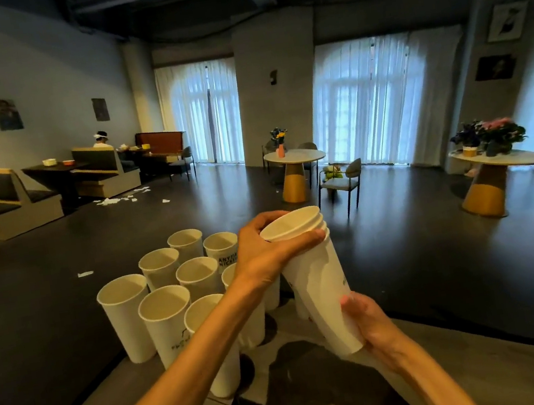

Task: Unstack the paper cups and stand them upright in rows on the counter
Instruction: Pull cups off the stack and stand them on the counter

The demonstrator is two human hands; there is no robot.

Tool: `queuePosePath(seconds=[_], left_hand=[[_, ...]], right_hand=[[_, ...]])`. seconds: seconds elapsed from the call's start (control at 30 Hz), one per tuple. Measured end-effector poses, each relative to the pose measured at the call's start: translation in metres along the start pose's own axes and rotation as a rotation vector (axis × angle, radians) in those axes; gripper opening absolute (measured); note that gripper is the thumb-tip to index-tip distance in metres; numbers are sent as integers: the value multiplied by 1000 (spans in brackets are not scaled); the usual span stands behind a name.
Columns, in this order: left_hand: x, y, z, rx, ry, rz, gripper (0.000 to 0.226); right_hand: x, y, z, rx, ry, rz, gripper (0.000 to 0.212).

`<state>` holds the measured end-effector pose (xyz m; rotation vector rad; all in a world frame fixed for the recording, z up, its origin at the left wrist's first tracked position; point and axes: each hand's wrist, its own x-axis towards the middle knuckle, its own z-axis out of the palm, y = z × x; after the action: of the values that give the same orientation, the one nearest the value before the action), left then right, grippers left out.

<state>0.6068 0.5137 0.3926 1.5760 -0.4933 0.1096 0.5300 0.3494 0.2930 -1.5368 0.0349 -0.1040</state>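
Observation:
A short stack of white paper cups (319, 284) is tilted above the counter (456, 364). My left hand (262, 248) grips the rim of the top cup, fingers curled around it. My right hand (370, 325) holds the stack near its bottom. To the left, several white paper cups (165, 318) stand upright in rows on the counter, mouths up. My left forearm crosses over the nearest ones and hides part of them.
The counter's far edge drops off to a dark floor. Round tables (293, 158) with flowers, a chair (342, 180) and booth seats (16, 201) stand across the room. A person sits at a far booth. Paper scraps lie on the floor.

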Motion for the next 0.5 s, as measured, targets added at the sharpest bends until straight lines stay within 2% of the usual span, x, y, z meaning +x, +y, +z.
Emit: queuePosePath(seconds=[0.07, 0.13, 0.23, 0.33, 0.5], left_hand=[[-1, 2, -8, 18, 68, 15, 53], [0, 7, -18, 18, 143, 33, 64], [5, 17, -32, 16, 189, 93, 75], [9, 31, -42, -8, 226, 167, 74], [20, 37, -63, -59, 295, 219, 74]], right_hand=[[2, 5, 8, -147, 58, -53, 84], [8, 16, 14, -331, 86, -64, 76], [15, 41, 20, -381, 156, 21, 81], [27, 65, 24, -327, 213, 99, 100], [47, 83, 36, -259, 288, 152, 104]])
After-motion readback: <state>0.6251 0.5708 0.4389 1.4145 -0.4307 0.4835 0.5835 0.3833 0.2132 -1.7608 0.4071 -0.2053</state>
